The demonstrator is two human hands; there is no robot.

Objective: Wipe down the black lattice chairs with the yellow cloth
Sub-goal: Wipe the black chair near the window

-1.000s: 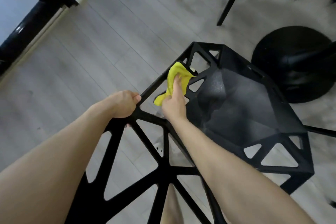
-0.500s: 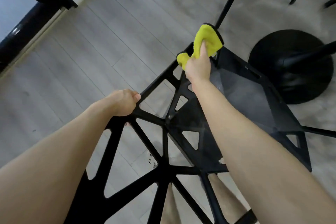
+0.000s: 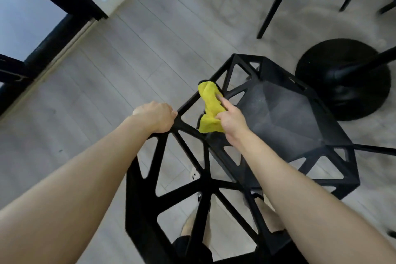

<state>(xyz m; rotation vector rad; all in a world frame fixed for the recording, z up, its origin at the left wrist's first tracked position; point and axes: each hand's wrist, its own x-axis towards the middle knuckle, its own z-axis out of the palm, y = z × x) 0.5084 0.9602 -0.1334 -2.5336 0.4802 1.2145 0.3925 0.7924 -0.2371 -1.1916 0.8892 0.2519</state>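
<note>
Looking down past the two forearms, the near part of the black lattice chair (image 3: 205, 180) is its backrest, a web of bars spreading up toward the camera. The left hand (image 3: 155, 119) is curled tight around the top left bar of that backrest, fingers wrapped over it, steadying the frame. Just beside it, on its right and a little farther out, the right hand (image 3: 230, 121) presses the yellow cloth (image 3: 211, 107) against the chair's left side rail, index finger stretched along the fabric and the other fingers pinching its lower end. The cloth lies lengthwise along that rail, which runs away from the body toward the front left corner of the seat (image 3: 285, 118). The right hand is therefore the one placed for the stroke, and the unwiped length of rail likely lies ahead of it. Farther off stand a round black table base (image 3: 342, 75) and other chair legs (image 3: 272, 6).
</note>
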